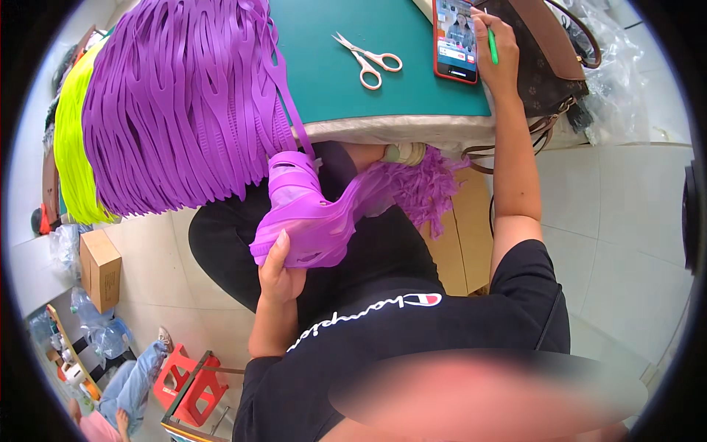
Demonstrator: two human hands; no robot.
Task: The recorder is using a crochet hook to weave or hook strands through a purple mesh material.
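Left hand [282,269] has its grip wrapped around the heel end of a purple clog shoe [313,214], thumb lying along the sole edge and fingers curled underneath, out of sight. The shoe runs up and away from that grip, resting over the lap, its toe end pointing toward the tabletop [346,66] edge. Just above the shoe hangs a thick bundle of purple straps [184,103], draped off the tabletop, and one strap trails down to touch the shoe's top. Beside that, further left of the grip, a bundle of neon yellow straps [74,147]. Past the shoe's far end, a clump of purple trimmings [431,184] sits under the tabletop edge.

Right hand [495,48] is well apart from the shoe, up on the tabletop, its grip pinching a thin green pen [492,46], tip at a red-cased phone [456,40]. Small scissors [370,57] lie left of that grip, closed. A brown bag [552,51] sits just right of it.
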